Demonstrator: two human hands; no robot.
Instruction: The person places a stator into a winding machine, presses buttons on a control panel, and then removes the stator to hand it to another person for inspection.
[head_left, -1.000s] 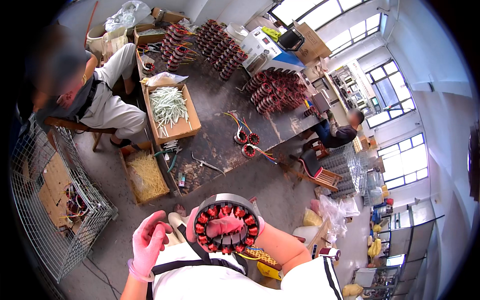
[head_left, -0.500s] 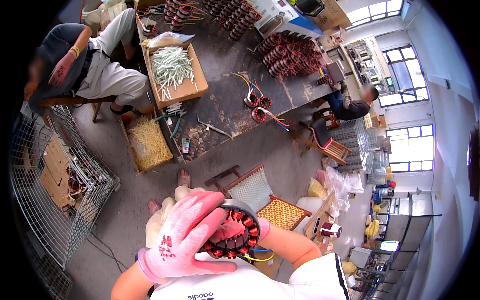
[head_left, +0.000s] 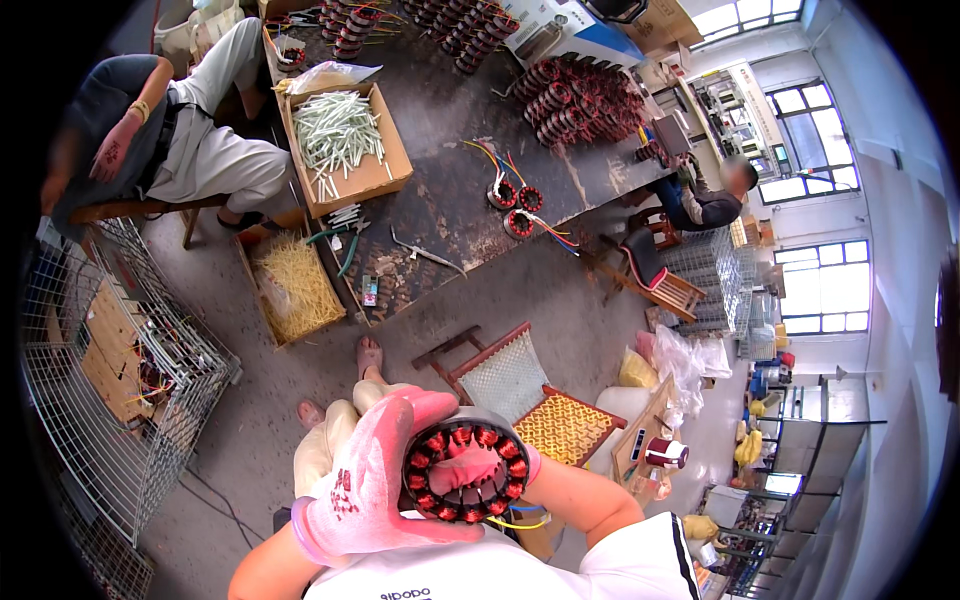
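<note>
Although much of its outer wall is covered by pink gloves, the wound stator point(head_left: 463, 437), a dark ring lined with red coils, is found held just in front of the white shirt point(head_left: 500, 575), clear of the desk point(head_left: 440, 205), with its bore facing the camera. The left hand point(head_left: 365, 490) is curved around the ring's left side, fingers along the upper rim and thumb below. The right hand point(head_left: 470, 468) grips the ring from behind and from the right; its fingers show through the bore, and the rest is largely hidden. Yellow and blue leads point(head_left: 520, 523) emerge at the lower right of the ring. On the desk, three smaller stators point(head_left: 518, 224) lie close together with coloured wires attached; near the front edge are a bent metal tool point(head_left: 428, 253) and green-handled pliers point(head_left: 349, 255). An open cardboard box point(head_left: 375, 188) of white tubes point(head_left: 335, 130) stands at the desk's left side, and a dense stack of red-wound stators point(head_left: 585, 105) occupies the far right part. On the floor, a carton point(head_left: 318, 325) holds thin yellow strands point(head_left: 295, 280), beside the desk. A woven seat point(head_left: 565, 425) in yellow stands to the right of the hands, and a wire cage point(head_left: 125, 440) to the left. One co-worker point(head_left: 215, 165) sits left of the desk; another point(head_left: 712, 207) sits at its far right end.
</note>
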